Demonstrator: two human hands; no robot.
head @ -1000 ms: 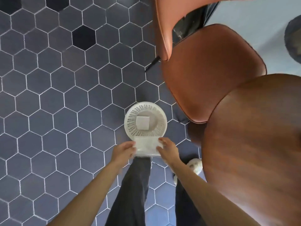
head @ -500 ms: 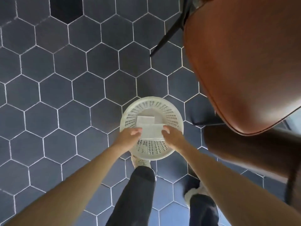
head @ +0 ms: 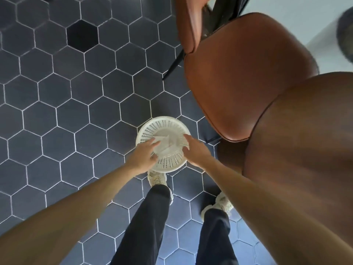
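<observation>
Floor: dark blue-grey hexagonal tiles [head: 76, 111] with pale grout, and one black tile [head: 82, 36] at the upper left.
Room edge: a pale, plain surface [head: 305, 16] showed at the upper right, beyond the furniture.
Chair: a brown leather chair [head: 244, 73] stood to the right of the basket on thin black legs [head: 173, 65], its seat edge overhanging the floor just beside the basket.
Table: a round dark wooden table [head: 305, 150] filled the right side and hid the floor beneath it.
Feet: pale shoes [head: 157, 178] and dark trousers [head: 149, 217] stood just behind the basket, one toe nearly at its rim.
Basket: a white perforated round basket [head: 168, 165] sat on the tiles between the hands.
Folded white piece: the folded white piece [head: 164, 144] lay inside the basket, slanted against its near wall; cloth or paper, I could not tell.
Left hand: the left hand [head: 142, 157] reached over the rim, fingers stretched out flat upon the folded piece, gripping nothing.
Right hand: the right hand [head: 194, 150] hung over the opposite rim, fingers loose and spread, holding nothing.
</observation>
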